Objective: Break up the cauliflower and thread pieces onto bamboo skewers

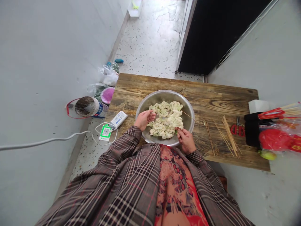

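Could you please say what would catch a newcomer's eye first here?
Probably the large round silvery metal bowl of pale cauliflower pieces at centre, on the brown wooden table, with the left hand over its left side and the right hand pinching a piece. Next might come the bright red item in clear plastic by the table's right end, then the green-and-white QR card near its left.

I can read no word or number for certain. On the left I make out a black-and-white QR code (106, 131) on a green-and-white card (102, 137). Blue characters on the white device (120, 118) just beside it are too small for me, as is the pale print on the bucket's (96, 107) blue label (101, 110).
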`<state>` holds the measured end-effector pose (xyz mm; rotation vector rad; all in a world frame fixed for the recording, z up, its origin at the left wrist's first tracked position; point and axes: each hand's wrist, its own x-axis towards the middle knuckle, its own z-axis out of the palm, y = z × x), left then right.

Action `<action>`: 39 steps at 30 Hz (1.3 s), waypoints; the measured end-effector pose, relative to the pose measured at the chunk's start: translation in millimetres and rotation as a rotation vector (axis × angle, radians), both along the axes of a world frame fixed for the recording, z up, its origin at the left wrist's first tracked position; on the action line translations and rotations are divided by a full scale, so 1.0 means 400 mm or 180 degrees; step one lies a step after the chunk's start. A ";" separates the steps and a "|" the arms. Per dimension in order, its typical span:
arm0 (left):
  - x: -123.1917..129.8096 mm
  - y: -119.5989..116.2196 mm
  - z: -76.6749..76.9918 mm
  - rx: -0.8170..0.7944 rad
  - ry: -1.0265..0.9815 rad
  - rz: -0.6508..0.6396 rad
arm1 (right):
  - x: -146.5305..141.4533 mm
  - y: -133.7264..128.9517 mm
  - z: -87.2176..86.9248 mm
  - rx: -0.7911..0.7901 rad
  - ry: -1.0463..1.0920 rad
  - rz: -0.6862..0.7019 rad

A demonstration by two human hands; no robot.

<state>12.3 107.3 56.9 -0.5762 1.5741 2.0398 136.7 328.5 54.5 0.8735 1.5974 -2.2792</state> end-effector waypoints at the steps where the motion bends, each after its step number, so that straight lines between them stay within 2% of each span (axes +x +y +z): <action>1: 0.000 -0.012 -0.009 -0.0141 0.0020 0.0076 | 0.001 0.010 -0.006 0.0122 0.0015 -0.0117; 4: 0.000 -0.035 -0.035 -0.0656 0.0180 0.0142 | 0.002 0.037 -0.021 0.0443 0.0059 -0.0307; 7: 0.000 -0.043 -0.064 -0.1235 0.0426 -0.0196 | 0.001 0.045 -0.030 0.0526 0.0063 -0.0287; 9: 0.003 -0.043 -0.081 -0.1811 0.0762 -0.0765 | 0.002 0.039 -0.033 0.0520 0.0045 -0.0247; 13: 0.022 -0.039 -0.103 -0.3355 0.1599 -0.2383 | 0.009 0.017 -0.037 0.0511 0.0015 -0.0146; 15: 0.032 -0.032 -0.109 -0.3917 0.1792 -0.2978 | 0.012 0.009 -0.039 0.0539 0.0030 -0.0095; 17: 0.038 -0.022 -0.113 -0.4195 0.1930 -0.3264 | 0.015 0.004 -0.041 0.0586 0.0045 -0.0052; 20: 0.039 -0.009 -0.118 -0.4295 0.2043 -0.3416 | 0.017 0.001 -0.046 0.0644 0.0032 0.0006; 24: 0.033 -0.010 -0.130 -0.4091 0.2151 -0.3424 | 0.018 0.002 -0.056 0.0634 0.0024 0.0052; 26: 0.029 -0.019 -0.135 -0.3852 0.2186 -0.3135 | 0.018 0.004 -0.057 0.0618 0.0029 0.0054; 28: 0.024 -0.029 -0.136 -0.3445 0.2044 -0.2603 | 0.018 0.005 -0.053 0.0588 0.0030 0.0053; 30: 0.018 -0.036 -0.129 -0.2757 0.1597 -0.1862 | 0.017 0.004 -0.042 0.0543 0.0033 0.0042; 32: 0.013 -0.037 -0.112 -0.1777 0.0942 -0.1131 | 0.015 0.000 -0.028 0.0490 0.0042 0.0036; 34: 0.010 -0.032 -0.085 -0.0826 0.0383 -0.0617 | 0.011 -0.007 -0.013 0.0452 0.0074 0.0092; 36: 0.010 -0.022 -0.054 -0.0202 0.0117 -0.0348 | 0.008 -0.013 0.000 0.0446 0.0129 0.0235; 39: 0.013 -0.005 -0.013 0.0300 0.0062 -0.0202 | 0.007 -0.019 0.013 0.0556 0.0264 0.0511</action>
